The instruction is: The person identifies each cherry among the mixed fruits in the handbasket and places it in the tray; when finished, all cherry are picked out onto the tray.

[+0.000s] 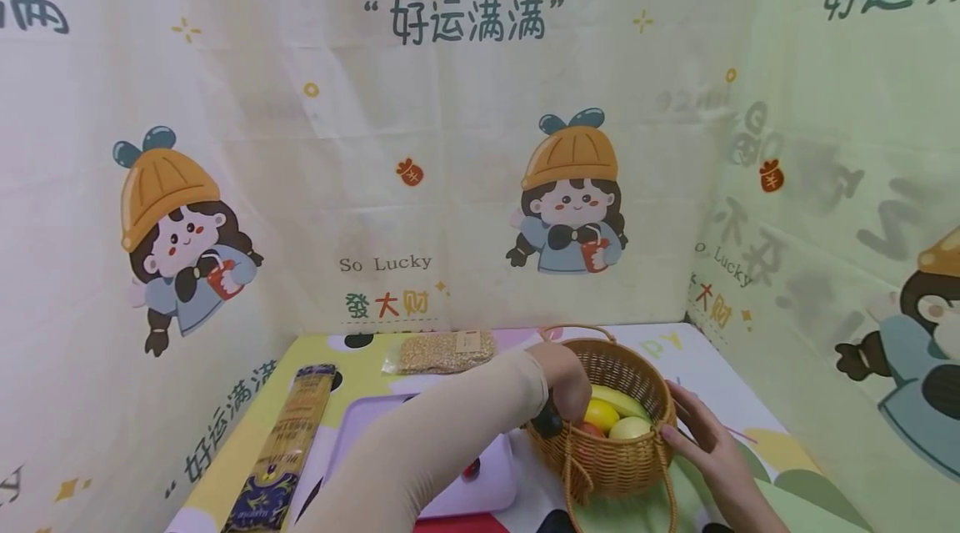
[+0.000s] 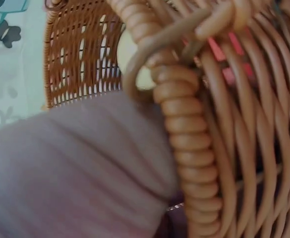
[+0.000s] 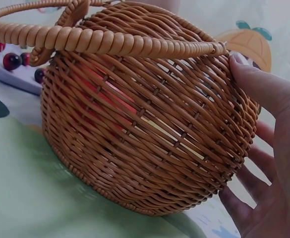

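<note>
A round wicker basket (image 1: 622, 473) with looped handles stands on the table, holding fruit. Inside it lie a banana (image 1: 621, 401), a yellow lemon-like fruit (image 1: 601, 414), a pale green round fruit (image 1: 630, 429) and a red fruit (image 1: 590, 429). From the left, my left hand (image 1: 567, 383) reaches down over the rim into the basket; its fingers are hidden, and I cannot tell whether they hold anything. On the opposite side my right hand (image 1: 705, 433) grips the basket, thumb (image 3: 256, 82) at the rim and fingers spread along the woven wall.
A lavender tray (image 1: 491, 498) with dark red cherries (image 3: 13, 61) lies left of the basket, partly behind my left sleeve (image 1: 450, 433). Further left is a long spaghetti packet (image 1: 281, 454). A clear bag of kernels (image 1: 435, 353) lies at the back, before a printed curtain (image 1: 465, 141).
</note>
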Available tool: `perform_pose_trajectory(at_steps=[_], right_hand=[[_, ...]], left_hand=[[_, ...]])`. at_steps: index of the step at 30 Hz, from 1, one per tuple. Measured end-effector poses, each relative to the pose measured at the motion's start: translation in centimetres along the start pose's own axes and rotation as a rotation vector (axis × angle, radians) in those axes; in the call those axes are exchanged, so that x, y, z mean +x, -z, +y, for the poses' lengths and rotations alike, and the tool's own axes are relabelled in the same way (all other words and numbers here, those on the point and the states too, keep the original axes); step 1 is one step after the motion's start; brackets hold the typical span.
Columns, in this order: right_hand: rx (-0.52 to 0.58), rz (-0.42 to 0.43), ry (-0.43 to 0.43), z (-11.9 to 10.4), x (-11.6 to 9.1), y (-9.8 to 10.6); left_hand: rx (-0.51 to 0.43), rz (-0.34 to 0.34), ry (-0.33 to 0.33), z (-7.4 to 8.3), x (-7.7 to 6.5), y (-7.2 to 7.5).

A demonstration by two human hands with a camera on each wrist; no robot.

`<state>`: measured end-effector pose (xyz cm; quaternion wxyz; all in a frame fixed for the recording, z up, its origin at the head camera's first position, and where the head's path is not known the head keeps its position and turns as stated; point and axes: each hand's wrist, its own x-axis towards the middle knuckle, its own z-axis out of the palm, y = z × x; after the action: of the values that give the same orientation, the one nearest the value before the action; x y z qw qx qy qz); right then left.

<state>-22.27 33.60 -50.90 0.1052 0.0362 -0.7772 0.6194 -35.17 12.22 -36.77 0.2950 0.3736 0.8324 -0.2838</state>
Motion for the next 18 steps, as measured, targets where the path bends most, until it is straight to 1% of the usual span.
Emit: perform_pose_trajectory(at_steps=[2,3,6,7,10,13,15,18], right_hand=[[0.000,0.004,-0.008,0.0,0.0,0.0],[-0.003,0.006,-0.012,0.0,0.0,0.0],[-0.011,0.012,-0.014,0.0,0.2,-0.1],[-0.013,0.013,-0.013,0.0,0.2,-0.1],[-0.010,0.016,-0.006,0.1,0.2,0.0],[-0.005,0.011,-0.002,0.2,0.2,0.0],[-0.008,0.007,0.001,0.2,0.2,0.0],[-0.015,0.003,0.001,0.2,0.2,0.0]], left_hand=[[0.001,0.045,-0.015,-0.3,0.0,-0.1],[-0.028,0.063,-0.016,-0.5,0.0,-0.2],[-0.162,0.102,-0.047,-1.4,-0.4,-0.3],[-0.207,0.100,-0.069,-1.6,-0.6,-0.3],[-0.332,0.090,-0.105,-2.0,-1.2,0.1],[-0.447,0.116,-0.105,-2.2,-1.9,0.4],[-0.520,0.164,-0.115,-2.3,-2.3,0.3],[-0.598,0.272,-0.178,-2.7,-2.8,0.0]])
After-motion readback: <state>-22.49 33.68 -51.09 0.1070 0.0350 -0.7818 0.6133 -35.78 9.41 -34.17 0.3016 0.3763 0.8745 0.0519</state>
